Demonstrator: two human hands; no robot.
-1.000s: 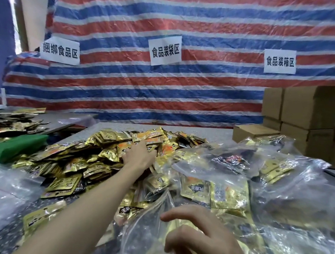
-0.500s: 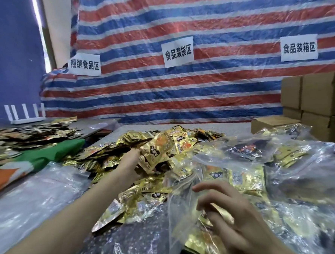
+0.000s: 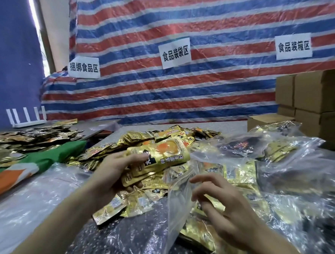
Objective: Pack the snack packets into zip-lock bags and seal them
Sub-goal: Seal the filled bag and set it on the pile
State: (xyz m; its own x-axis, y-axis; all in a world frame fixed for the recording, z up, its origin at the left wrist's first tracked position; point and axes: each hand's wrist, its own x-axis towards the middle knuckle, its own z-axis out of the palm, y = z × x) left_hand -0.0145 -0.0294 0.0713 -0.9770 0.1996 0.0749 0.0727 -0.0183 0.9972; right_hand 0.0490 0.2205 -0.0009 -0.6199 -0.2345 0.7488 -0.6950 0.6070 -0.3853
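My left hand (image 3: pixel 114 168) grips a small stack of gold snack packets (image 3: pixel 160 156) and holds it above the table, just left of a clear zip-lock bag (image 3: pixel 175 210). My right hand (image 3: pixel 223 207) holds the bag's mouth, fingers curled at the plastic edge, with gold packets visible inside the bag. Behind them lies a big heap of loose gold packets (image 3: pixel 163 136). Several filled clear bags (image 3: pixel 271 154) pile up on the right.
Cardboard boxes (image 3: pixel 316 103) stand at the back right. A green and orange sheet (image 3: pixel 38 160) and another spread of packets (image 3: pixel 23 140) lie on the left. Empty clear plastic (image 3: pixel 31 202) covers the near left of the speckled table (image 3: pixel 114 242). A striped tarp hangs behind.
My left hand took packets from the heap and brought them back toward the bag. My right hand shifted along the bag's mouth. The camera tilted up and left.
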